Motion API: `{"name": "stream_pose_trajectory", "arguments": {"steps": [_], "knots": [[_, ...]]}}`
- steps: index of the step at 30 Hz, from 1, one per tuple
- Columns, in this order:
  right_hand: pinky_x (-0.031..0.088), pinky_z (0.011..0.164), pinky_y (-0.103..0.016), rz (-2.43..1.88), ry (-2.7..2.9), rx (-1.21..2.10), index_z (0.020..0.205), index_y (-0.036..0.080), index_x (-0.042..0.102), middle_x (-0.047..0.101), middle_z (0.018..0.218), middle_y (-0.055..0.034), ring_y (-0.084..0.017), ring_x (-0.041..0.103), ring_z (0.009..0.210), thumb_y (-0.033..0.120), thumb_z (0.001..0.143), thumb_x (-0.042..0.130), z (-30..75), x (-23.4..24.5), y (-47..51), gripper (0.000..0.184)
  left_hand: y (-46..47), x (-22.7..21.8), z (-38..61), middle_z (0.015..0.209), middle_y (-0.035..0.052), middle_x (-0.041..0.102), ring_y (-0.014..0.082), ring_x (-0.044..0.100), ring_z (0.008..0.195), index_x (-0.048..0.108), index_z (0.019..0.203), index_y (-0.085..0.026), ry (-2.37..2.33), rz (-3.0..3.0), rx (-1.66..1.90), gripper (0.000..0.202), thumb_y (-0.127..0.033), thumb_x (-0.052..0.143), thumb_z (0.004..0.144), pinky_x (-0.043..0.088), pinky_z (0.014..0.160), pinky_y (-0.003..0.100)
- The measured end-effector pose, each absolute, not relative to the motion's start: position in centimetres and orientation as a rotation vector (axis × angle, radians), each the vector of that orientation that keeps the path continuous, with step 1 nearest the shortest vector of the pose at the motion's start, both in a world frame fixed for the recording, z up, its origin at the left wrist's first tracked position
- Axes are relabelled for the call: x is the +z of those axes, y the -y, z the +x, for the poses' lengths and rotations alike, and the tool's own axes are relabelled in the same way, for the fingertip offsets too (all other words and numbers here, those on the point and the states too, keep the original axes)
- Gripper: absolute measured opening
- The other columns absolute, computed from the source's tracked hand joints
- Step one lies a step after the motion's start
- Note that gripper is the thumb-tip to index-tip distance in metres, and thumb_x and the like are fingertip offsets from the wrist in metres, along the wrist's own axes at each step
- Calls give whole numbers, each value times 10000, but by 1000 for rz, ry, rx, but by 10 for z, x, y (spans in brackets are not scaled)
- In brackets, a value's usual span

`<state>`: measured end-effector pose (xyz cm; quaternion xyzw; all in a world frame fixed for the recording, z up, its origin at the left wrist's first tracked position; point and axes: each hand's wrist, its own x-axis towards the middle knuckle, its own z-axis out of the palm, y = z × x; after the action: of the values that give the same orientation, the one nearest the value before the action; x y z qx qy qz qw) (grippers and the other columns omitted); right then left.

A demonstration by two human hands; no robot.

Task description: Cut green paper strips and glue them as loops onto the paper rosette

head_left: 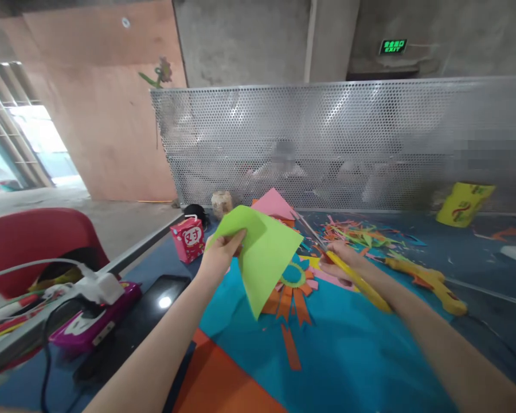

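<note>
My left hand (227, 245) pinches a lime-green sheet of paper (264, 246) by its left side, lifted over the table. In my right hand (341, 261) is a pair of scissors with yellow handles (361, 284); the metal blades point up and left, close to the sheet's right corner. Whether the blades touch the paper, I cannot tell. Below the sheet, a paper flower (293, 276) with a blue centre, green ring and orange strips lies on blue paper (327, 350). A loose orange strip (291, 347) rests nearer to me.
A yellow glue gun (430, 281) lies right, near colourful paper scraps (361, 232). On the left are a pink drink carton (188, 239), a black phone-like slab (155, 310) and a purple power strip (97, 315). A perforated metal screen (284, 126) stands behind. A yellow packet (464, 205) sits far right.
</note>
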<state>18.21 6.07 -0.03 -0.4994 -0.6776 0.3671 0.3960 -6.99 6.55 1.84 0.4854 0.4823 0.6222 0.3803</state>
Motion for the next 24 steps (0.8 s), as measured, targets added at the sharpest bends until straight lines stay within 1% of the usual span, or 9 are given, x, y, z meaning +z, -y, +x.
{"name": "stream_pose_trajectory", "arguments": {"steps": [2,6,9,13,16,18,21,24], "knots": [[321,410,-223,-1331,1811,903,673,225,414,459,582,46,-103,454,485,469,579,656,188,-1,-62,356,-65,19,-70,576,8,608,141,558,527,628,763,-139,-1170,1203,1608,341,-390,693,542,442,504,244],[276,386,-213,-1429,1973,906,685,229,414,422,551,65,-76,368,427,486,600,637,197,5,-60,350,-65,18,-72,585,1,597,102,518,486,612,705,-143,-1136,1154,1654,289,-297,726,489,405,463,210],[266,393,-209,-1399,2028,953,686,224,395,395,555,66,-66,332,428,507,671,576,200,16,-52,337,-66,17,-73,585,-3,593,96,507,459,606,730,-140,-1143,1132,1672,306,-366,693,543,396,445,210],[288,400,-207,-1354,2103,1043,732,221,418,395,597,59,-65,335,442,523,696,550,200,22,-40,332,-68,15,-73,510,-12,577,107,493,418,606,712,-130,-1226,1110,1665,344,-447,650,588,383,413,215],[297,411,-210,-1309,2114,1013,762,228,451,395,609,56,-67,325,444,497,720,538,199,21,-35,285,-68,15,-74,553,-7,614,116,520,442,616,744,-141,-1228,1128,1715,324,-435,643,609,398,427,215],[310,431,-214,-1295,2122,958,753,227,465,412,615,45,-78,347,470,484,731,528,198,18,-35,265,-68,16,-74,605,5,641,120,538,462,622,764,-145,-1225,1142,1741,311,-423,636,625,420,454,220],[342,468,-223,-1300,2148,848,741,224,476,455,650,26,-99,398,532,480,714,544,198,10,-39,266,-67,16,-73,634,22,657,141,565,495,631,763,-145,-1232,1153,1733,307,-425,629,636,444,479,237],[360,488,-230,-1304,2177,816,723,226,474,471,648,26,-111,423,558,471,690,568,199,1,-47,264,-65,17,-71,640,15,662,142,571,502,638,755,-152,-1236,1160,1708,292,-417,637,631,455,492,242]]}}
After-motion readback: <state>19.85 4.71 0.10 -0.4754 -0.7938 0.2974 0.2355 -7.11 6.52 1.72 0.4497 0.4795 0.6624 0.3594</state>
